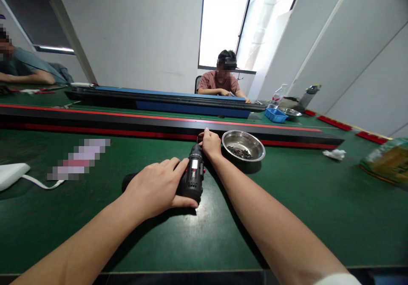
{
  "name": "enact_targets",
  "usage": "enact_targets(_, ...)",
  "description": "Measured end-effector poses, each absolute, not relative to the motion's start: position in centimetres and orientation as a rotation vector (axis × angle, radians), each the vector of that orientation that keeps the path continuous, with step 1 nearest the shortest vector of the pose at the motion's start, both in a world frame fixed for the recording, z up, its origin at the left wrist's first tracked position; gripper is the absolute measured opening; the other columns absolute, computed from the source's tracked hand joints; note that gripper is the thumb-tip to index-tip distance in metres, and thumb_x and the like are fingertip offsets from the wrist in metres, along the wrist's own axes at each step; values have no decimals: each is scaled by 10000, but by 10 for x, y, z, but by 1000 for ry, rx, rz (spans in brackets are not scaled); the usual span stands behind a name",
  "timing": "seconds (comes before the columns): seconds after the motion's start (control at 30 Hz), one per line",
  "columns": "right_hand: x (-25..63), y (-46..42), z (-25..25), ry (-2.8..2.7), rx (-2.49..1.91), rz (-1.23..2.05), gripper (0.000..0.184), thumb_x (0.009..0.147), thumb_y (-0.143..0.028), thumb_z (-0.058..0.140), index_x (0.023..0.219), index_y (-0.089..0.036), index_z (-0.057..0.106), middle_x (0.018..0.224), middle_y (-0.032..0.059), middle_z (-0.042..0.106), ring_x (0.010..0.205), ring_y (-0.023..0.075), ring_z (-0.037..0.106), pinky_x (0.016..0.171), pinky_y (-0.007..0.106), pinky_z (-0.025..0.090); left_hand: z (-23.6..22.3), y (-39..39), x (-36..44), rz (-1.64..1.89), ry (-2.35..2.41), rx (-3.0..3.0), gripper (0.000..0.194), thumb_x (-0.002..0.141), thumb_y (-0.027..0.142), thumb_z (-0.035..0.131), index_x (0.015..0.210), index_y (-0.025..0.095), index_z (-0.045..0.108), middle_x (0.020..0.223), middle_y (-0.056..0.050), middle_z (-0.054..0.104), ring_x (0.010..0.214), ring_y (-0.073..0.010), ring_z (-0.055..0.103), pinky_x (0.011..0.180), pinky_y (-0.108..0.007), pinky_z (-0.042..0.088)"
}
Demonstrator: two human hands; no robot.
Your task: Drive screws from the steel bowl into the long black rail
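Note:
My left hand (156, 183) is wrapped round a black cordless drill (193, 172) that lies low over the green table, its chuck and thin bit pointing away from me. The bit's tip is close to the near red side of a long black and red bar (153, 126). My right hand (210, 142) is beside the bit with its fingers pinched together at the bar; what they hold, if anything, is too small to make out. Just right of that hand stands a round metal bowl (259, 151) with many small dark screws (239, 152) in it.
Behind the bar lies another long black and blue bar (191, 106), with a person (219, 79) seated beyond it. A blue basket (276, 115) and a bottle (279, 96) stand at the back right. A crumpled tissue (334, 154) lies right; a white device (12, 175) lies left.

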State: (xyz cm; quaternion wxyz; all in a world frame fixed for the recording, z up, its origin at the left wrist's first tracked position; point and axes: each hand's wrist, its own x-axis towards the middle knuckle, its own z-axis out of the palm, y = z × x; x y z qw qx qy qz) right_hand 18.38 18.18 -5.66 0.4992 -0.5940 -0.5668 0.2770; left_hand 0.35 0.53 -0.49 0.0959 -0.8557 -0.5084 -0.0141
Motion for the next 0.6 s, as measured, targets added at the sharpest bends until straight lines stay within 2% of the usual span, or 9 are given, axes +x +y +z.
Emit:
enact_targets(0.17,184,182,-57,-1360,-1424,694,542,1080,-453,375,882,-188,805,746,61,785,606,200,731,784,295,546,-4,5,4,-40,-1508,-2536,992,821,906,551,1505,188,513,1313,-175,706,1093,-366,746,890,-469,619)
enact_targets(0.43,184,181,-56,-1365,-1443,689,622,1092,-543,353,964,-178,841,659,64,758,684,239,772,859,330,574,-4,5,3,-64,-1519,-2546,982,816,898,574,1503,198,521,1307,-172,712,1095,-364,743,884,-454,611)
enact_targets(0.6,184,180,-55,-1362,-1442,685,641,1090,-570,354,962,-174,841,711,75,781,679,232,770,847,324,575,-4,5,4,-83,-1520,-2554,991,813,887,594,1515,191,520,1311,-174,710,1095,-376,747,881,-477,615)
